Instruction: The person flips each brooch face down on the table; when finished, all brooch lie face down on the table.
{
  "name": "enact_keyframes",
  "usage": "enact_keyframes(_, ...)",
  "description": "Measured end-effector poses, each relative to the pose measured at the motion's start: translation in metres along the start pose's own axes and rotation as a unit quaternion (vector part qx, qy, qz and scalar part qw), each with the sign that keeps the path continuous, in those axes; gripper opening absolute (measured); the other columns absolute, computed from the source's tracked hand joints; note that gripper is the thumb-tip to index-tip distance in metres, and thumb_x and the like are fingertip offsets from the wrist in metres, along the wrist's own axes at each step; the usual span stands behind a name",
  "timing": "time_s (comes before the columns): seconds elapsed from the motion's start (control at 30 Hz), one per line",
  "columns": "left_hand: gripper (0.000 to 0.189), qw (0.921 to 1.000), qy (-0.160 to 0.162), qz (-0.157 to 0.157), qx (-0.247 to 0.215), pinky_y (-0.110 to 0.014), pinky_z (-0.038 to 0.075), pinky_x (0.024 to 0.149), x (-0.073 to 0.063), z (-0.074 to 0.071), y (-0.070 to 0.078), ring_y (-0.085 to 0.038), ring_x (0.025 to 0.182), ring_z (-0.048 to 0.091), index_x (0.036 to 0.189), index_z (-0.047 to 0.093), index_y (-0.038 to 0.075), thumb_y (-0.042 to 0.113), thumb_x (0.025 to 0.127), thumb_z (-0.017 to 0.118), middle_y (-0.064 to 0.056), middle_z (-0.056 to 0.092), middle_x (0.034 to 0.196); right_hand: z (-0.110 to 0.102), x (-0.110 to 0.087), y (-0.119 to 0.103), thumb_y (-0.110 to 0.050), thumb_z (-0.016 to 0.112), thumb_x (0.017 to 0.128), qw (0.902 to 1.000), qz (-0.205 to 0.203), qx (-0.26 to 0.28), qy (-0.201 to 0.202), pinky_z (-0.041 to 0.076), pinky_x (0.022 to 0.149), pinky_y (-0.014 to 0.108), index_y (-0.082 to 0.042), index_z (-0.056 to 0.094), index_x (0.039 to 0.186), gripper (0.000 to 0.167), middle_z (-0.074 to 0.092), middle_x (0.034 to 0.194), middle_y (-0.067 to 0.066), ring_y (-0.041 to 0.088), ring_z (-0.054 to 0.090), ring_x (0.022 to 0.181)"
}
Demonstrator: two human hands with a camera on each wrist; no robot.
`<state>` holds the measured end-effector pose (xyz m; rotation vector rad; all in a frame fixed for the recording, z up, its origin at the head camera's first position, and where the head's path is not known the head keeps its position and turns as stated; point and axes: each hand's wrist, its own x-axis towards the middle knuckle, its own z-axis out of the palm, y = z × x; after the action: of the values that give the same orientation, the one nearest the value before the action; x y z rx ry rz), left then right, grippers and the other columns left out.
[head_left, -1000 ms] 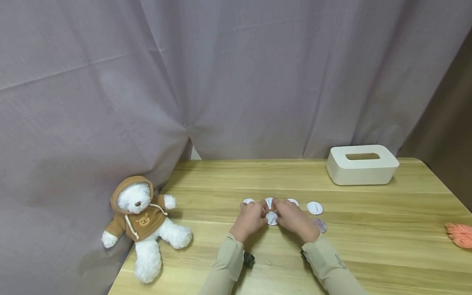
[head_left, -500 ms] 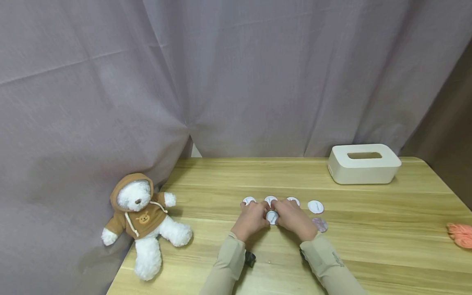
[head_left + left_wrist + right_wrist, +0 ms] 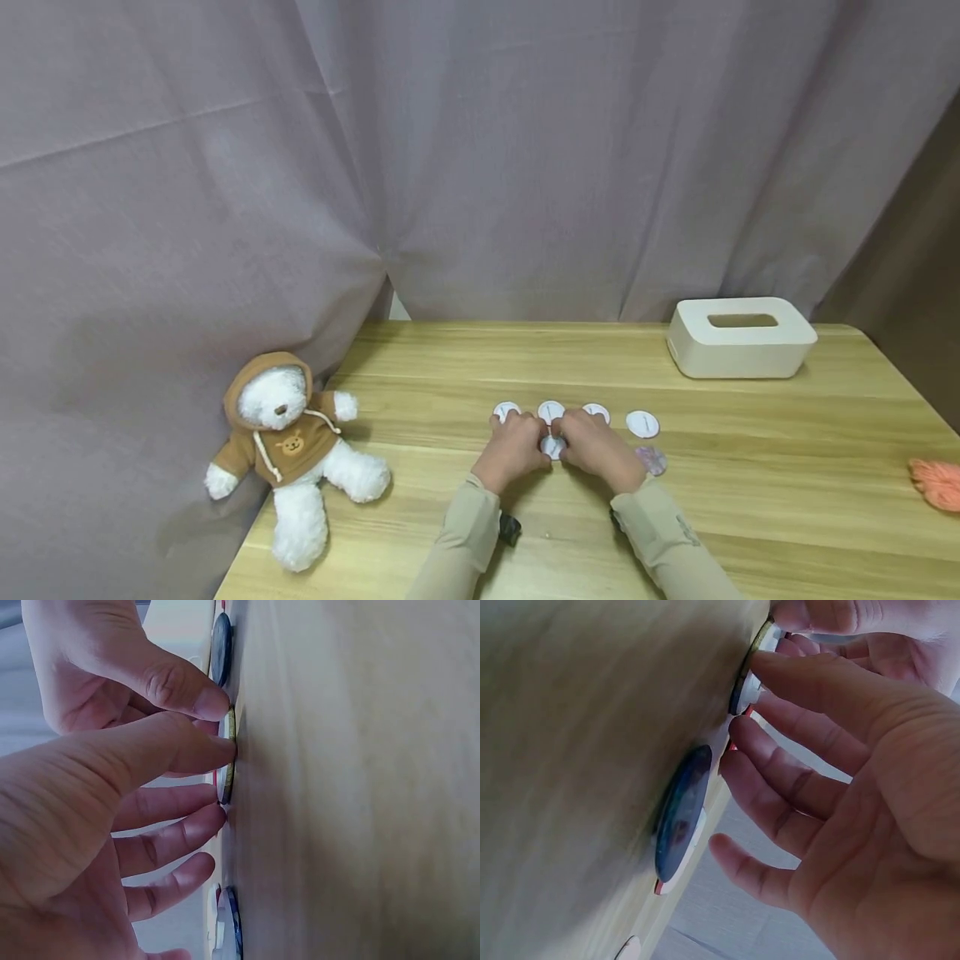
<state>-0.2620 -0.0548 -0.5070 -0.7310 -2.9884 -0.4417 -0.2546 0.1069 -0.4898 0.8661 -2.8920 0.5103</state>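
Observation:
A round badge [image 3: 552, 449], pale side up with a thin pin-like line across it, lies on the table between both hands. My left hand [image 3: 513, 450] pinches its left side; in the left wrist view the thumb is on the edge of the badge [image 3: 230, 776]. From the right, my right hand [image 3: 600, 447] holds the same badge, its thumb on the rim in the right wrist view. Just beyond the fingers lies a row of similar white badges [image 3: 551, 410], partly hidden by the hands. A purple patterned badge [image 3: 651, 460] rests right of my right hand.
A white badge [image 3: 642, 424] ends the row at the right. A cream tissue box [image 3: 742, 340] stands at the back right. Left sits a white teddy bear [image 3: 288, 454] in a brown hoodie. Coral yarn [image 3: 937, 483] lies at the table's right edge; a grey curtain [image 3: 510, 167] hangs behind.
Both hands stay around the same badge with only slight finger movement. A little more of the white badge beyond the fingertips shows now. The head view has shifted slightly.

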Motion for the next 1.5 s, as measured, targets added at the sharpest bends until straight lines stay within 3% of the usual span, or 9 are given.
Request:
enact_keyframes(0.2,0.023,0.9999,0.008,0.002,0.013,-0.055,0.036,0.084,-0.002,0.0,0.001,-0.019,0.081,0.052,0.073,0.066,0.02,0.029,0.067,0.087,0.007,0.056,0.074,0.003,-0.003,0.002,0.002,0.08,0.066,0.9999,0.002,0.011,0.006,0.044,0.063,0.044,-0.012,0.061,0.073,0.024,0.056,0.071,-0.001,0.021,0.055,0.071)
enact_keyframes(0.3,0.022,0.9997,0.022,0.002,0.009,-0.055,0.036,0.085,-0.004,-0.003,0.002,-0.02,0.084,0.053,0.081,0.071,0.019,0.032,0.07,0.085,0.005,0.058,0.078,0.003,-0.004,0.003,-0.002,0.082,0.068,0.9998,0.002,0.011,0.018,0.044,0.065,0.045,-0.011,0.065,0.077,0.021,0.059,0.074,0.0,0.024,0.058,0.073)
enact_keyframes(0.5,0.036,0.9996,0.029,0.002,-0.005,-0.058,0.035,0.093,-0.006,-0.009,0.005,-0.022,0.098,0.056,0.108,0.075,0.017,0.039,0.08,0.08,0.001,0.067,0.101,0.0,-0.006,0.007,-0.013,0.082,0.072,0.9991,0.001,-0.002,0.044,0.049,0.072,0.053,-0.007,0.071,0.09,0.021,0.063,0.08,0.001,0.027,0.062,0.08)
enact_keyframes(0.73,0.036,0.9993,0.034,0.01,-0.014,-0.058,0.033,0.097,-0.003,-0.008,0.014,-0.025,0.111,0.054,0.114,0.074,0.018,0.036,0.083,0.076,0.0,0.068,0.117,-0.012,-0.021,0.019,-0.007,0.08,0.076,0.9988,0.007,0.014,0.047,0.051,0.076,0.048,-0.003,0.071,0.097,0.023,0.068,0.093,0.006,0.027,0.062,0.087)
enact_keyframes(0.97,0.038,0.9987,0.039,0.031,-0.01,-0.056,0.038,0.094,0.0,-0.004,0.023,-0.025,0.111,0.054,0.114,0.073,0.017,0.031,0.079,0.078,0.0,0.068,0.119,-0.022,-0.035,0.028,-0.009,0.083,0.073,0.9987,0.025,0.003,0.044,0.048,0.072,0.047,-0.006,0.07,0.092,0.023,0.065,0.086,0.003,0.025,0.059,0.082)
enact_keyframes(1.2,0.042,0.997,0.052,0.056,0.01,-0.048,0.039,0.088,0.004,0.005,0.031,-0.022,0.106,0.054,0.11,0.075,0.018,0.031,0.071,0.083,0.005,0.069,0.108,-0.023,-0.043,0.033,-0.008,0.085,0.059,0.9983,0.05,-0.001,0.03,0.046,0.071,0.048,-0.006,0.07,0.088,0.032,0.062,0.082,0.001,0.024,0.056,0.08)
enact_keyframes(1.5,0.044,0.9968,0.04,0.069,0.009,-0.047,0.038,0.087,0.007,0.009,0.039,-0.021,0.104,0.053,0.111,0.075,0.021,0.024,0.068,0.085,0.007,0.071,0.105,-0.024,-0.051,0.037,-0.002,0.084,0.06,0.9983,0.039,-0.003,0.042,0.046,0.07,0.05,-0.007,0.07,0.085,0.029,0.063,0.082,0.001,0.025,0.055,0.08)
